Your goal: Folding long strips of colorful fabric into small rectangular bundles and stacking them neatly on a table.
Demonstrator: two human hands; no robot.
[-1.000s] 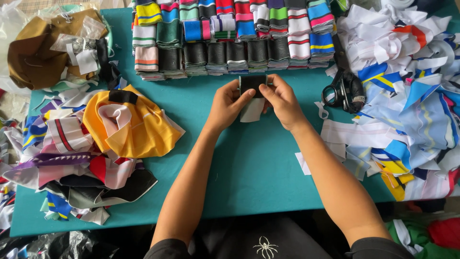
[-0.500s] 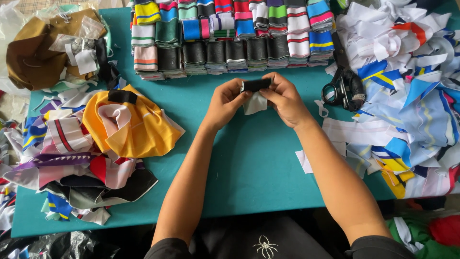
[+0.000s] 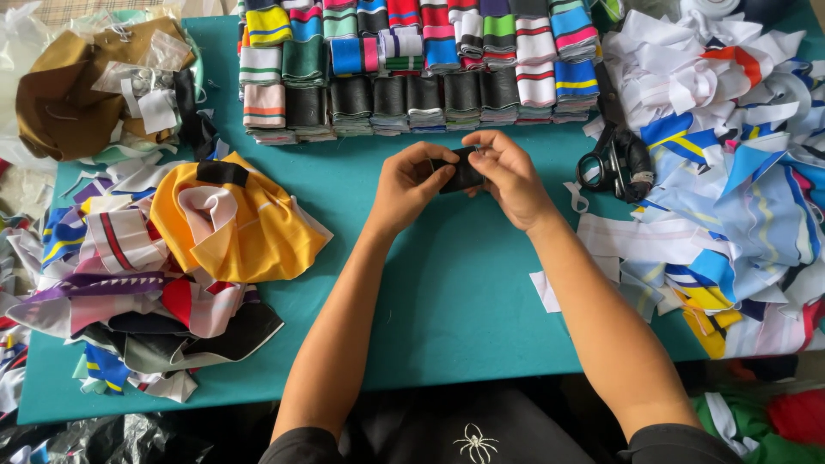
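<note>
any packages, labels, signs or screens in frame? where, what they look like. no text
No screens or signs.
White tag: small pale rectangle on the brown fabric heap, far left corner.
Clear plastic bag: crumpled, below the table's near left edge.
Black folded piece: held between left hand and right hand over the teal table; any label is too small to tell.

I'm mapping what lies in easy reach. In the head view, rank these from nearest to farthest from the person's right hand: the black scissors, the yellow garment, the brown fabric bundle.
From the right hand:
1. Black scissors, just to its right on the teal table.
2. Yellow garment, across to the left, past the left hand.
3. Brown fabric bundle, in the far top-left corner.
</note>
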